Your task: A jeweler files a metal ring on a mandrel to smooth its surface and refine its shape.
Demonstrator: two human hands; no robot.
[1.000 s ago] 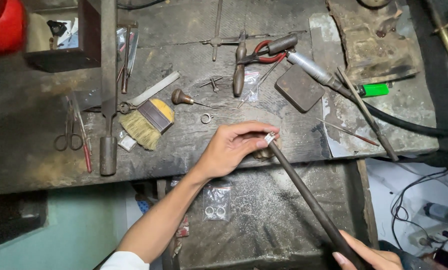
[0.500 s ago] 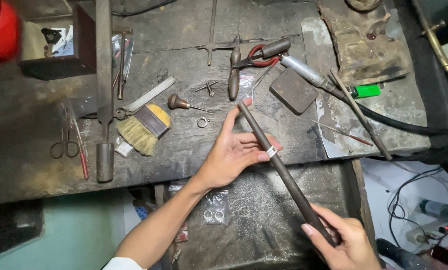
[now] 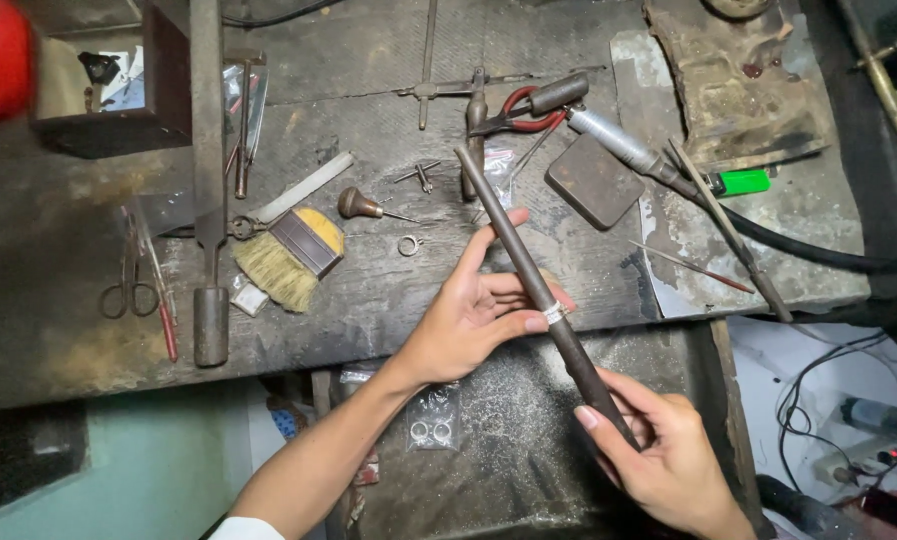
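A long dark tapered metal mandrel (image 3: 517,255) slants from upper left to lower right over the front edge of the workbench (image 3: 369,300). A small silver ring (image 3: 555,312) sits around it near the middle. My left hand (image 3: 474,310) cups the mandrel at the ring, thumb and fingers pressed on the ring. My right hand (image 3: 659,455) grips the thick lower end of the mandrel. Another small ring (image 3: 409,245) lies loose on the bench just beyond my left hand.
On the bench lie a straw brush (image 3: 289,255), scissors (image 3: 129,285), an awl with a round wooden knob (image 3: 364,206), red-handled pliers (image 3: 524,105), a dark square block (image 3: 594,180), a green lighter (image 3: 744,182) and a black hose (image 3: 809,250). A drawer below holds bagged rings (image 3: 432,430).
The mandrel has slid up and to the left across the bench, so its tip now reaches further back. My right hand has come up into view, gripping its lower end.
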